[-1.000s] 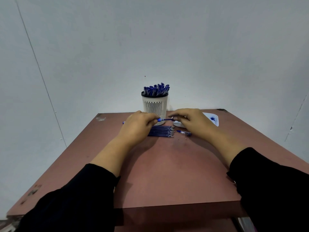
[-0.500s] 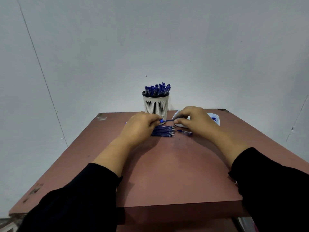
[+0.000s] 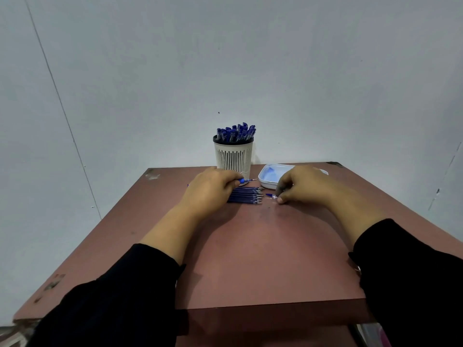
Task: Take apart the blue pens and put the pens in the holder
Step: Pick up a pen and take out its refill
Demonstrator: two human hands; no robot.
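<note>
My left hand (image 3: 209, 190) pinches a blue pen (image 3: 244, 181); right hand (image 3: 302, 187) curls onto a loose blue tip (image 3: 270, 195) on the bench (image 3: 263, 259) | risk: knuckles scattering the refills (image 3: 246, 195), nudging the full holder (image 3: 233, 156) | room: white tray (image 3: 269, 182) crowds right; near bench open.

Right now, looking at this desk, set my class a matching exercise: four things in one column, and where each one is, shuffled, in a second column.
Things:
1. pen holder
2. white tray
3. row of refills
4. left hand

Places:
A. flat on the table, between the two hands
B. at the far edge, full of blue pens
C. gripping a blue pen above the refills
D. behind the right hand

Pairs: 1-B, 2-D, 3-A, 4-C
</note>
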